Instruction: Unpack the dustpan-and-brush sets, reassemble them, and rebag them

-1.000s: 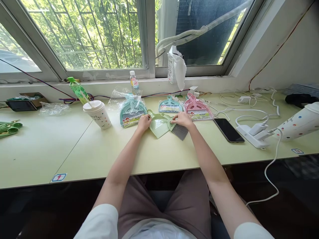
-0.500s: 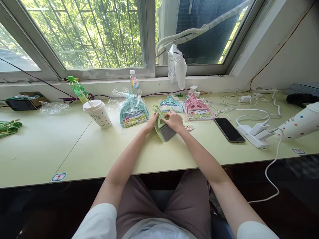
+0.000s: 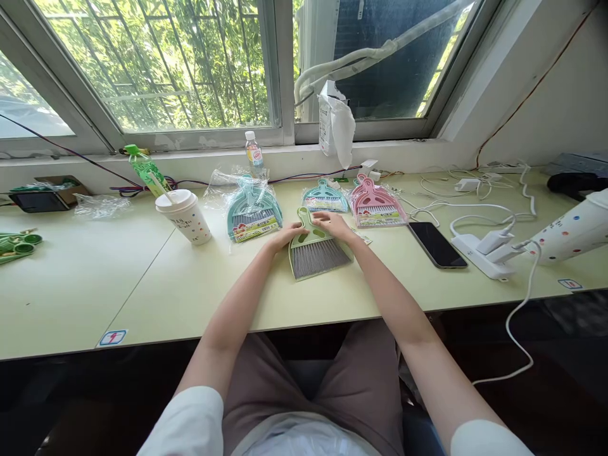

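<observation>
A light green hand brush (image 3: 320, 254) with grey bristles faces me at the middle of the desk, its handle pointing away. A pale green rim, seemingly a matching dustpan, shows around the bristles. My left hand (image 3: 286, 235) grips the left side near the handle, fingers closed on the edge. On the opposite side, my right hand (image 3: 332, 225) holds the upper right of the brush with bent fingers. Just beyond lie a wrapped teal brush-and-dustpan set (image 3: 254, 215), a smaller blue set (image 3: 325, 197) and a pink set (image 3: 376, 204). A small printed card is partly hidden behind my right hand.
A white lidded cup (image 3: 184, 217) and a green-capped bottle (image 3: 145, 170) stand left, with a clear bottle (image 3: 254, 153) behind. Rightward lie a black phone (image 3: 437, 245), a power strip (image 3: 482, 256) and white cables. Green rolled items (image 3: 19, 244) sit far left.
The brush has turned from a narrow, tilted view to its broad face, with the bristles spread toward me. Both hands stay at its sides; the right fingers have shifted slightly.
</observation>
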The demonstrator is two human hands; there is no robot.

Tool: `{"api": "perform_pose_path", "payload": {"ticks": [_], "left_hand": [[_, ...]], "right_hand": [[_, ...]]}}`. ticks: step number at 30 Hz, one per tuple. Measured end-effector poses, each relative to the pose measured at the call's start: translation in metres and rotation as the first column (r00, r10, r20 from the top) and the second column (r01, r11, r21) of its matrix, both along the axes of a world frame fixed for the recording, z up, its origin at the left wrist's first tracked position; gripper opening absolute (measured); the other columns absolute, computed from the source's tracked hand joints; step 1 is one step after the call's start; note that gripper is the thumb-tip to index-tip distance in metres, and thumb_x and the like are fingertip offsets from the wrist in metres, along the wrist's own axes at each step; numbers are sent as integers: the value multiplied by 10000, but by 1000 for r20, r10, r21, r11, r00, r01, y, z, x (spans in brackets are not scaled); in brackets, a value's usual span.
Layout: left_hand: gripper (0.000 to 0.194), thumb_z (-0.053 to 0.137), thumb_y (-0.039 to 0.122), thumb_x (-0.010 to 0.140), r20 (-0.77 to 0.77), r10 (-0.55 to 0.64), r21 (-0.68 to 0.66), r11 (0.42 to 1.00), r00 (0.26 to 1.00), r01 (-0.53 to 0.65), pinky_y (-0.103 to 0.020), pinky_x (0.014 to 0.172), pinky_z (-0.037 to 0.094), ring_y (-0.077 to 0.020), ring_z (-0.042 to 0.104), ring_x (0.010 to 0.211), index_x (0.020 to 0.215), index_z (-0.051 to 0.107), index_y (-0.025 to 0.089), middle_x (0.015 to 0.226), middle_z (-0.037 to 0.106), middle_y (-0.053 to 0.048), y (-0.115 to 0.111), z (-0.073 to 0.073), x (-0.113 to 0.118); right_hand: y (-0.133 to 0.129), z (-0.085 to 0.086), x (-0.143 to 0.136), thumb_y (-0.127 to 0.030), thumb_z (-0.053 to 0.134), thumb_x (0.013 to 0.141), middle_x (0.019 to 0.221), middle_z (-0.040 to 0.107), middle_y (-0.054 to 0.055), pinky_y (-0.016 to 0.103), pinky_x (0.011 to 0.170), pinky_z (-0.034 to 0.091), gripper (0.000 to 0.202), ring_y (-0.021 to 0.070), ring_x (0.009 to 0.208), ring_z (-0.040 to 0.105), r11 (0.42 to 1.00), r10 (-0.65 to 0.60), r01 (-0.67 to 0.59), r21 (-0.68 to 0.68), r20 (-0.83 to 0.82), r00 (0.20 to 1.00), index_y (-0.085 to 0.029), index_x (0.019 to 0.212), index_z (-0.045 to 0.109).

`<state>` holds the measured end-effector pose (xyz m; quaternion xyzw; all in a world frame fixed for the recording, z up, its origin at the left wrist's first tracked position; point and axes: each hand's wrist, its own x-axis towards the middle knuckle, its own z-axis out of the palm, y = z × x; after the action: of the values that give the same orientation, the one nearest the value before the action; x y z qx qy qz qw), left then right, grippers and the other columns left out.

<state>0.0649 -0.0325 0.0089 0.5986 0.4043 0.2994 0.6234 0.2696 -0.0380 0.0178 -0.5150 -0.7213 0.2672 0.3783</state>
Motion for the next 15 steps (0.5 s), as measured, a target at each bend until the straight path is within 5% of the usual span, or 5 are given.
{"api": "perform_pose_path", "payload": {"ticks": [4, 15], "left_hand": [[279, 747, 359, 697, -25, -47, 3, 999, 999, 47, -256, 672, 491, -158, 640, 729, 881, 690, 158, 804, 708, -25, 0, 1, -2], [352, 743, 454, 724, -67, -50, 80, 995, 996, 55, -336, 700, 494, -216, 662, 725, 887, 708, 143, 831, 713, -74, 4, -6, 0]], "right_hand": [[0, -2, -2, -518, 687, 802, 1064, 759, 98, 391, 939, 516, 430, 248, 1009, 686, 967, 181, -204, -155, -151, 972, -175, 1047, 769], [-3, 3, -5, -469, 881, 579, 936, 785, 96, 365, 934, 550, 443, 252, 959, 726, 946, 60, -129, -296, -233, 971, -151, 870, 779]]}}
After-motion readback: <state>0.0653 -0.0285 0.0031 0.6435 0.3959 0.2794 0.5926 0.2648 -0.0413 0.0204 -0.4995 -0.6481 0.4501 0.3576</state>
